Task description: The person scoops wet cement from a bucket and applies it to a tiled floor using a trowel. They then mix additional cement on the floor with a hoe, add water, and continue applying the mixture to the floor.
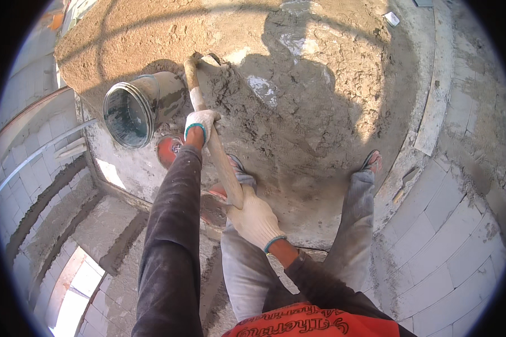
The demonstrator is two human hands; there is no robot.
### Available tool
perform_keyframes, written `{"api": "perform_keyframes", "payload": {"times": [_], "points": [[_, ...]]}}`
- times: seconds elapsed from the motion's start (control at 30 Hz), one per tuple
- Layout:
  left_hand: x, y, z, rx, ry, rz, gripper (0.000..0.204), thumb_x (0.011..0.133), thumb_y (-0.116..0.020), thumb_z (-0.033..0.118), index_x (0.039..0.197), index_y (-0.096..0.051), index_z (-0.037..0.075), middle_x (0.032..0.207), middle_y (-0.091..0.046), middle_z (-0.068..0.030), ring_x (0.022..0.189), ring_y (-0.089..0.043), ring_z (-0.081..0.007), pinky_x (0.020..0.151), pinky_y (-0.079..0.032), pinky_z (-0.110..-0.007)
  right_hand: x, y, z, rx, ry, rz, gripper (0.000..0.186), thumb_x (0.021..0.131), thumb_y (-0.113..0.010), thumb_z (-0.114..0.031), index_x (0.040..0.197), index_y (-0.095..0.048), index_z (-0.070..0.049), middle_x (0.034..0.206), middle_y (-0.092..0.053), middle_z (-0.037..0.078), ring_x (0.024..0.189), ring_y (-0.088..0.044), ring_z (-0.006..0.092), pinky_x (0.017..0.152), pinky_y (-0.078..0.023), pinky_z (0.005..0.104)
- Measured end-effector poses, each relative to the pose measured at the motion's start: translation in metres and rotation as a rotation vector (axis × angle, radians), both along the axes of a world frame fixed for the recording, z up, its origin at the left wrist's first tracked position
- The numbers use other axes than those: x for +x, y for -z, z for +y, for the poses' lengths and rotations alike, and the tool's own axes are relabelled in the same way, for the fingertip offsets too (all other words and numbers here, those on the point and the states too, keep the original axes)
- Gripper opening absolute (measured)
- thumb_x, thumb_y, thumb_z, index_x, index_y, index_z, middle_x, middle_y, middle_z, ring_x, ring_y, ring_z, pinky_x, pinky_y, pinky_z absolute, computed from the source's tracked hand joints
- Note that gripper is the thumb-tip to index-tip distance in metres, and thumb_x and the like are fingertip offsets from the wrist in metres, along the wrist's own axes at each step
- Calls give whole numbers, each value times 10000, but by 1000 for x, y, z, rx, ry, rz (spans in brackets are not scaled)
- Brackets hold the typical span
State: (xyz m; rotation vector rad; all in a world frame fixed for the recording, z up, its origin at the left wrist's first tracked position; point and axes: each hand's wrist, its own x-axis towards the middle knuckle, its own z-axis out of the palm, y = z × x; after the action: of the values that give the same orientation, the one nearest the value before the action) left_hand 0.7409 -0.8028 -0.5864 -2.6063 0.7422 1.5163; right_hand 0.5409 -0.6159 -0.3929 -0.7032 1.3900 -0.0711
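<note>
Both hands wear white work gloves with teal cuffs and are closed around the wooden handle of a hoe [224, 163]. My left hand [201, 123] grips it about midway up, with the arm stretched forward. Lower down, close to my legs, my right hand [256, 220] wraps the near end. The hoe's head [208, 59] is at the far end, at the edge of wet grey mortar [275, 112]; its blade is mostly hidden. A dark, mortar-smeared bucket [128, 115] lies tipped on its side left of the handle, its mouth toward me.
A red round pan [168, 150] lies below the bucket, and a mortar-coated one [215, 208] sits by my left leg. Brown sand [146, 33] spreads at the far left. My sandaled feet straddle the mortar's near edge. Pale block walls [441, 224] rise at both sides.
</note>
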Motion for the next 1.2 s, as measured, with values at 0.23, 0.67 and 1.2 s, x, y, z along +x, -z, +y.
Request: {"api": "perform_keyframes", "payload": {"times": [0.23,0.67,1.2], "points": [[-133,-11,140,185,-539,300,247,960,-758,90,1091,-577,-16,780,-630,-107,562,-641,-291,546,-617,-460,-154,-70,54,129,-161,35,568,956,-669,-337,1385,-531,9,1057,-752,332,1042,-734,538,910,-576,605],[-438,-148,309,72,-1031,574,312,979,-790,23,1190,-560,32,1002,-664,-123,788,-716,-285,790,-675,-464,-495,-54,250,-163,-517,420,387,860,-729,-203,1244,-690,-162,1013,-782,148,927,-767,396,795,-630,503],[-57,-9,208,-49,-659,176,210,981,-739,135,998,-579,1,742,-605,-110,535,-616,-264,517,-599,-439,-109,-13,147,-52,-379,125,490,923,-750,-302,1294,-588,-26,1011,-783,260,952,-767,485,833,-598,591]]}}
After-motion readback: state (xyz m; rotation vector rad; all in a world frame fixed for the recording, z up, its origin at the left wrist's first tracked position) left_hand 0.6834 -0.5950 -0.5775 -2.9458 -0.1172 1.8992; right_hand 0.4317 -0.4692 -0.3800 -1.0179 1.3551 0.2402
